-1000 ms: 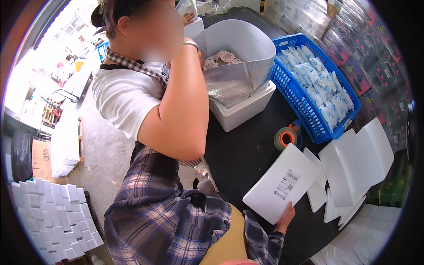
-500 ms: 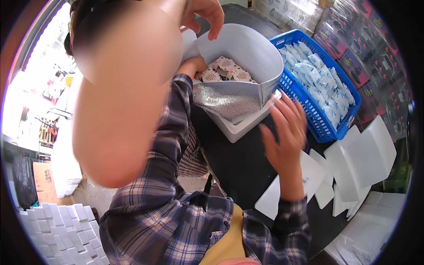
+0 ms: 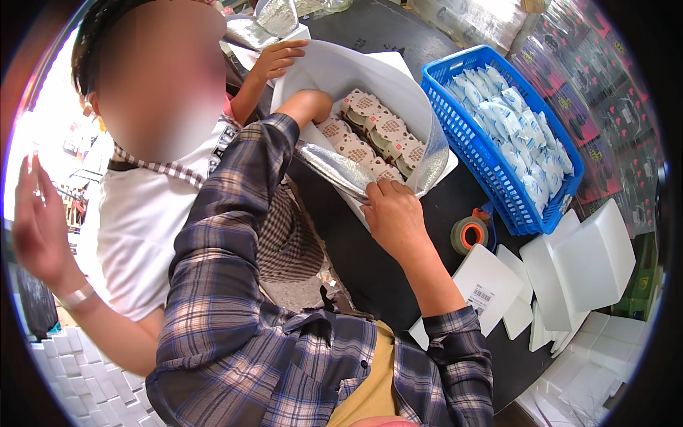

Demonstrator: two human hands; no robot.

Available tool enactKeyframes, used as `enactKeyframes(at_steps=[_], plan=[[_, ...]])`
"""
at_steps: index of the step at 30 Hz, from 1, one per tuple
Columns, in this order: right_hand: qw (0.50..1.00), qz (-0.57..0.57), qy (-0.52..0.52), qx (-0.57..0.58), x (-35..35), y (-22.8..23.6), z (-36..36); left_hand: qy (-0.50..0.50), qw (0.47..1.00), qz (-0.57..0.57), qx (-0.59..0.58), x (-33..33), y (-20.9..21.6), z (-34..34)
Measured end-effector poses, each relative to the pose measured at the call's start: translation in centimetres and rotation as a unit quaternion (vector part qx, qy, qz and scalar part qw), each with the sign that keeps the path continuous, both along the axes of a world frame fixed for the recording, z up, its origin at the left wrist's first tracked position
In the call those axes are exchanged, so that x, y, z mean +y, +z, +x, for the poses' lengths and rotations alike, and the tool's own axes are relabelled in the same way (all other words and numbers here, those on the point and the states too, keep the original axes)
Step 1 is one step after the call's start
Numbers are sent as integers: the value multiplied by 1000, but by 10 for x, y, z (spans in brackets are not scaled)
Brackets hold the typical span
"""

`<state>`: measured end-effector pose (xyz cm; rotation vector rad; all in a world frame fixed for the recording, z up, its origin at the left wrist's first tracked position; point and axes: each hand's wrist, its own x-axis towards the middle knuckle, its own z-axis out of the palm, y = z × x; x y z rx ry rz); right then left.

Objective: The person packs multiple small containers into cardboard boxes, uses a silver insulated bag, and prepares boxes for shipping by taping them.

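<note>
A foil-lined insulated bag (image 3: 388, 80) stands wide open inside a white foam box (image 3: 391, 60). Packs in white patterned cardboard sleeves (image 3: 388, 127), with olive-green cups showing at their sides, lie at its bottom. My left hand (image 3: 319, 105) reaches down into the bag at its left side; its fingers are hidden. At the near side, my right hand (image 3: 393, 212) grips the folded silver rim, fingers curled over the edge. A co-worker's hand (image 3: 277, 60) touches the bag's far left rim.
A co-worker in a white shirt (image 3: 135, 228) stands close on my left, one hand raised. On the right are a blue basket (image 3: 473, 153) of white gel packs (image 3: 512, 117), a tape roll (image 3: 469, 235) and white foam lids (image 3: 491, 288). A black table (image 3: 341, 249) carries them.
My right hand has moved left from beside the box onto the bag's near rim. The co-worker has drawn back to the left, and one of their hands now rests on the bag.
</note>
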<state>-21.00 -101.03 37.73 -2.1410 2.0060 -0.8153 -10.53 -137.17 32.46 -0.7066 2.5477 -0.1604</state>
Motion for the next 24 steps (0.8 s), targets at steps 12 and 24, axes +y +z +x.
enactKeyframes(at_steps=[12, 24], plan=[[1000, 17, 15, -3, -19, -15, -26, -49, 995, -51, -64, -1, 14, -2], [977, -213, -9, 13, 12, 0, -26, -205, 968, -40, 137, 1, 56, 19]])
